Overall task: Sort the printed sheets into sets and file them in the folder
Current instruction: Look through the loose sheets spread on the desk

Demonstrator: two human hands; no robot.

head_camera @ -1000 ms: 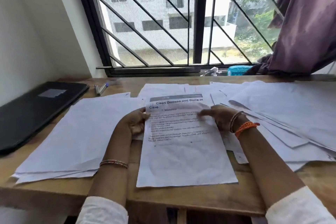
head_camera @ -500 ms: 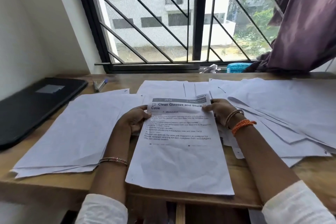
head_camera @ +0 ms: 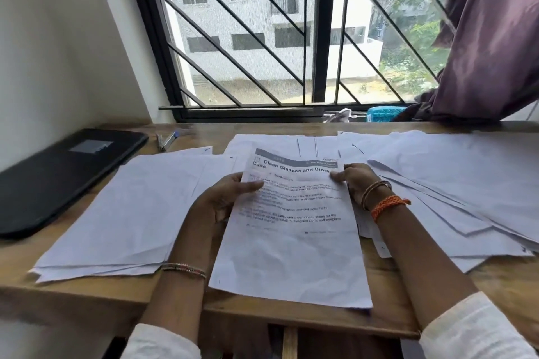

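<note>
White printed sheet [head_camera: 291, 227], headed "Clean Glasses and Store", is being pinched at its upper edges by the left hand [head_camera: 221, 201] and right hand [head_camera: 357, 181] over the wooden desk [head_camera: 335, 320]. Sorting seems underway; next, it probably needs matching to a pile [head_camera: 116, 213] beside it.

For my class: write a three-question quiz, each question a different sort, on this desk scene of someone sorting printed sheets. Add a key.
1. True or false: both hands grip the printed sheet headed "Clean Glasses and Store".
2. Multiple choice: the black folder lies (A) on the person's left, beside the wall; (B) under the right-hand papers; (C) on the window sill.
3. Fill in: the orange band is worn on the ____ wrist.

Key
1. True: the left hand holds the sheet's left edge and the right hand its right edge.
2. A
3. right
</note>
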